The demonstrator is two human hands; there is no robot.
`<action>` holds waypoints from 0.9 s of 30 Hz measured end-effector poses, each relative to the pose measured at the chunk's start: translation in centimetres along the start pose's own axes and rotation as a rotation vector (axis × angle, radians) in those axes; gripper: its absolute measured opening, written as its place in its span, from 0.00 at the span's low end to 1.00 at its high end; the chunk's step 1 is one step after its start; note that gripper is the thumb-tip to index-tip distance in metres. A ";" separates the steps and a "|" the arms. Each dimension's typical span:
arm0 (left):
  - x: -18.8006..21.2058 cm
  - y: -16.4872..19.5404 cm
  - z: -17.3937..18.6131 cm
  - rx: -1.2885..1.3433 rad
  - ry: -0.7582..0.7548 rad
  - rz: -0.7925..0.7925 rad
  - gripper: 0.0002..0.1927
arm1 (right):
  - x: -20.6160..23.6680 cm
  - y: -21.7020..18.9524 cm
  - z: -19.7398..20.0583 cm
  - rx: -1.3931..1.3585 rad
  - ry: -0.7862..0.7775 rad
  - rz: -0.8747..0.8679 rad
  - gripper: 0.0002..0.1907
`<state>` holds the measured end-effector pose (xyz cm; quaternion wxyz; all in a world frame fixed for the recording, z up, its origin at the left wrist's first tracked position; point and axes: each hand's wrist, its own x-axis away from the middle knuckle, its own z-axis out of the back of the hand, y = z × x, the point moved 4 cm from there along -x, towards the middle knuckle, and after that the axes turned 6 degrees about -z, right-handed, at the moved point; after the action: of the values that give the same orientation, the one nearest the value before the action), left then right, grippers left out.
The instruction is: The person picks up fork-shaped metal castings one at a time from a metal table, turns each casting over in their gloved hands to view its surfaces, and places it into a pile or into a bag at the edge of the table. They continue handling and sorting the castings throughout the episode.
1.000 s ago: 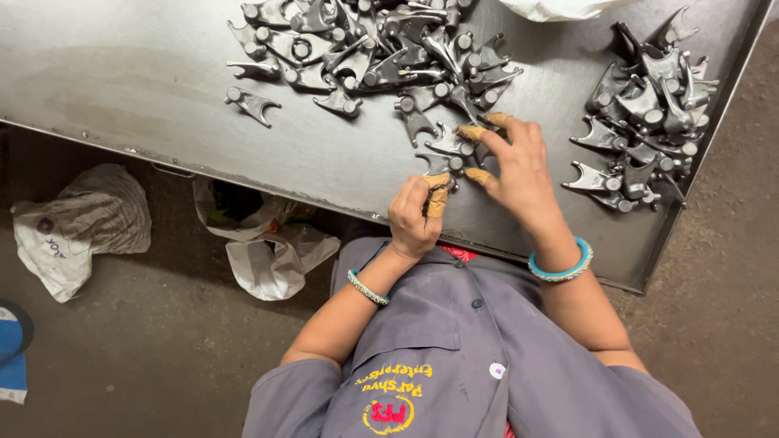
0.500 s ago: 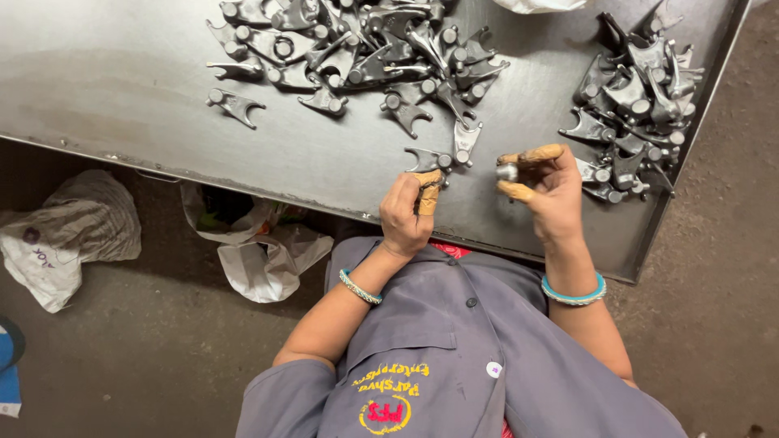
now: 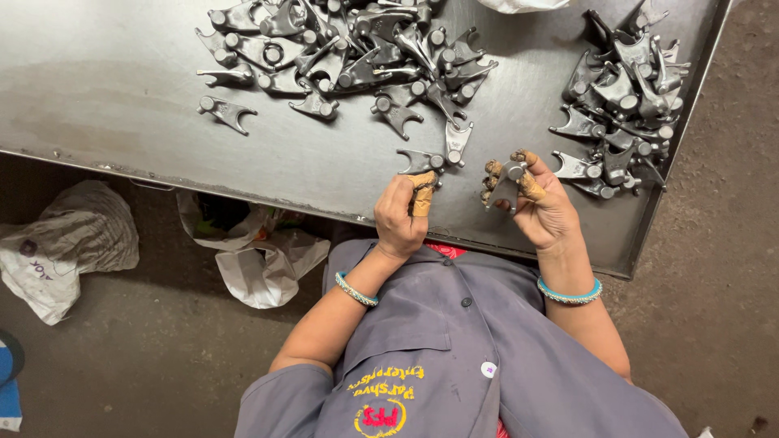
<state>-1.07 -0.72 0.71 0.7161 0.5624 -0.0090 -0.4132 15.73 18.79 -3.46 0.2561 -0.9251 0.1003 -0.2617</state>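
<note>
My right hand (image 3: 542, 207), its fingertips wrapped in brown tape, holds a small grey forked metal part (image 3: 507, 173) just above the steel table (image 3: 122, 97). It is left of a pile of similar parts (image 3: 625, 97) on the table's right end. My left hand (image 3: 400, 217) is curled into a fist at the table's near edge. Its taped fingertips rest against another forked part (image 3: 420, 160) that lies on the table. A larger heap of the same parts (image 3: 349, 49) spreads across the far middle.
One forked part (image 3: 225, 112) lies alone left of the heap. Under the table's near edge, on the concrete floor, lie crumpled plastic bags (image 3: 251, 251) and a grey-white sack (image 3: 61, 243). I wear a grey work shirt and a turquoise bangle on each wrist.
My right hand left the middle heap with one part and moved right toward the right pile. My left hand stayed curled at the table edge. The view shifted slightly.
</note>
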 end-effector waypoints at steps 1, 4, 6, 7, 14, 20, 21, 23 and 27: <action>0.0 0.0 0.0 -0.002 -0.001 -0.004 0.08 | 0.0 0.0 0.0 -0.004 -0.001 -0.006 0.24; -0.1 0.1 0.0 -0.010 -0.003 -0.006 0.08 | 0.0 0.0 0.1 -0.016 -0.015 -0.027 0.27; -0.2 0.1 0.0 -0.019 -0.005 0.005 0.07 | 0.0 0.2 0.4 -0.015 -0.006 -0.050 0.29; -0.2 0.2 0.0 -0.011 -0.004 0.000 0.07 | 0.0 0.4 0.6 -0.011 0.010 -0.065 0.29; -0.5 0.7 0.3 0.017 -0.002 0.015 0.10 | 0.1 0.9 -0.9 -0.121 -0.078 -0.138 0.29; -0.4 0.8 0.4 0.002 -0.001 0.012 0.10 | 1.0 -0.2 -4.7 0.375 0.061 0.033 0.31; -0.4 0.8 0.4 -0.004 0.002 0.005 0.09 | 1.1 -0.3 -5.3 0.385 0.035 0.051 0.30; -0.3 0.7 0.4 0.004 0.002 0.005 0.08 | 1.3 -0.6 -6.3 0.408 -0.017 0.091 0.29; -0.3 0.6 0.3 0.009 -0.006 0.023 0.06 | 1.6 -0.8 -6.8 0.455 -0.031 0.137 0.28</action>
<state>-1.05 -0.75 1.49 0.7183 0.5643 -0.0194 -0.4065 13.42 16.05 2.62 0.4766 -0.8386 0.0974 -0.2453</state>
